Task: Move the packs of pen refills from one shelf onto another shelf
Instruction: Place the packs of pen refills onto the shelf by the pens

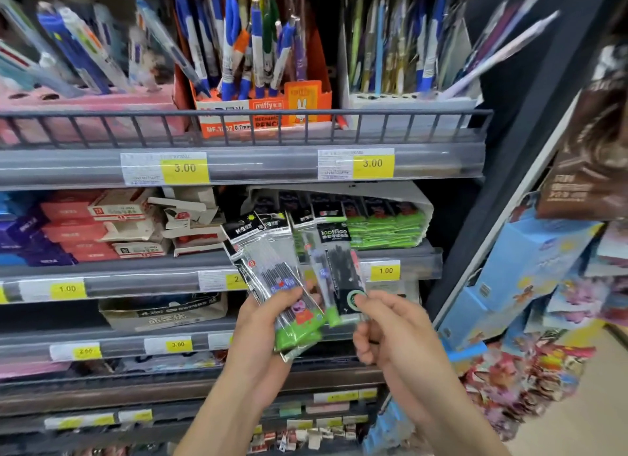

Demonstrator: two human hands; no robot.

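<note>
My left hand (263, 323) grips a fan of several clear pen refill packs (272, 268) with black headers and green bottoms, held upright in front of the second shelf. My right hand (384, 323) pinches the lower end of a black "iooffice" refill pack (341, 272) at the right side of the fan. Behind them, on the second shelf (401, 251), a white box (373, 222) holds more green and black refill packs lying on their sides.
The top shelf (238, 165) carries tubs of pens and an orange mechanical pencil box (261, 115) behind a wire rail. Red and white small boxes (112, 228) fill the second shelf's left. A cardboard box (163, 311) sits one shelf lower. Hanging toy packs (530, 272) crowd the right.
</note>
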